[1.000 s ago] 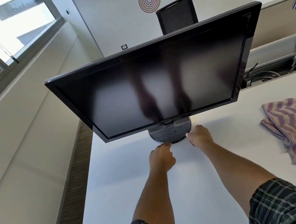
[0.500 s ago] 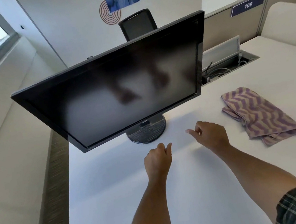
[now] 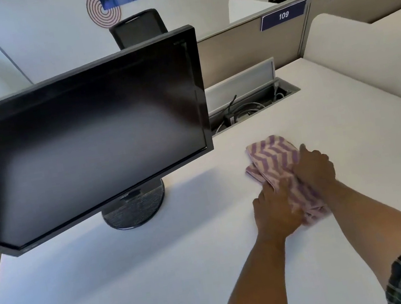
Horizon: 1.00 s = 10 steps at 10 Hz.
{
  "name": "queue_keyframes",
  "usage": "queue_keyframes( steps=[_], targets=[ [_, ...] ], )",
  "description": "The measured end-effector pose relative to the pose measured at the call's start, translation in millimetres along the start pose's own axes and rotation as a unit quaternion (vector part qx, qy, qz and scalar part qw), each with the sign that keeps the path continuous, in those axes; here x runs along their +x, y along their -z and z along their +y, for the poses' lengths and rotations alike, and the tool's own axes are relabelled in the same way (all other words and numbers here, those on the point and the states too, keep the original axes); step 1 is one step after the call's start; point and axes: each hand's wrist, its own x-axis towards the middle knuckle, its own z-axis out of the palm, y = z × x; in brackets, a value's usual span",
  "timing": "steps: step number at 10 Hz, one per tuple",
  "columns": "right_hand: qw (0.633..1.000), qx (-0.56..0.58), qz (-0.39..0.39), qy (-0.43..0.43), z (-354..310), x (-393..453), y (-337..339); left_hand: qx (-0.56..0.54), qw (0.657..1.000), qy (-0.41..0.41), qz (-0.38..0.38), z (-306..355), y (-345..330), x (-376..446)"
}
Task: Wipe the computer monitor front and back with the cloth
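- Purple-and-cream zigzag cloth [image 3: 274, 160] lies bunched on the white desk [image 3: 110, 284], to the right of the monitor [image 3: 83, 146] and apart from it; its long axis runs from far-left to near-right, toward the person's right forearm.
- Right hand [image 3: 315, 168] sits on top of the cloth's right side, fingers curled down over the folds, so it reads as grasping the fabric (how firmly, I cannot tell).
- Left hand [image 3: 275, 213] is at the cloth's near edge, its fingers tucked against or under the fabric; it seems to be gathering the cloth too, though the fingertips are hidden.
- Monitor lies up and to the left of both hands. The left hand is the nearer of the two to its lower right corner, while the right hand has the better hold on the cloth.
- Glossy black screen, dark and switched off, framed by a thin black bezel and tilted toward the viewer; it stands on a round black base [image 3: 135, 209] with a fine ribbed texture.
- Cloth looks soft and thin, a woven towel-like material that should fold and drape easily.
- My judgement: wiping has not begun; the coming move is a lift of the cloth and a sweep leftward to the screen face.
- Behind the desk sits an open cable tray [image 3: 252, 106] holding wires.
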Motion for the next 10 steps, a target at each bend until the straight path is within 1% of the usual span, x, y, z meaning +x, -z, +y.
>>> queue_keyframes(
  steps=[1,2,3,4,5,6,7,8,9,10],
  targets=[
    [0.991,0.092,0.039,0.094,-1.1,31.5,-0.1,0.028,0.999,0.031,0.019,17.0,-23.3,34.6],
    [0.977,0.106,0.105,0.151,-18.0,70.3,15.2,0.028,0.998,0.042,0.026,25.3,-20.7,77.9],
    [0.976,0.071,0.133,0.156,-26.5,99.2,27.7,0.03,0.999,0.036,0.018,29.1,-11.5,109.8],
    [0.978,0.041,0.143,0.145,-24.1,123.2,33.9,0.045,0.999,0.029,-0.003,32.0,-4.8,133.7],
    [0.985,0.03,0.069,0.155,-5.8,138.7,22.0,0.071,0.996,0.017,-0.057,31.0,-10.6,151.3],
    [0.969,-0.026,-0.049,0.241,11.3,128.4,4.8,0.091,0.993,0.007,-0.074,25.2,-11.0,152.9],
    [0.962,-0.044,-0.011,0.269,13.9,114.4,1.2,0.077,0.995,-0.021,-0.053,19.4,1.0,139.6],
    [0.954,-0.052,0.105,0.276,4.7,87.8,7.5,0.039,0.999,-0.03,-0.018,8.6,19.0,113.9],
    [0.912,-0.018,0.247,0.328,-20.1,24.5,4.6,0.078,0.993,-0.022,0.086,-30.4,42.1,51.0],
    [0.886,0.015,0.244,0.394,-39.1,-15.9,-5.5,0.103,0.986,0.009,0.128,-61.7,54.5,5.6]
  ],
)
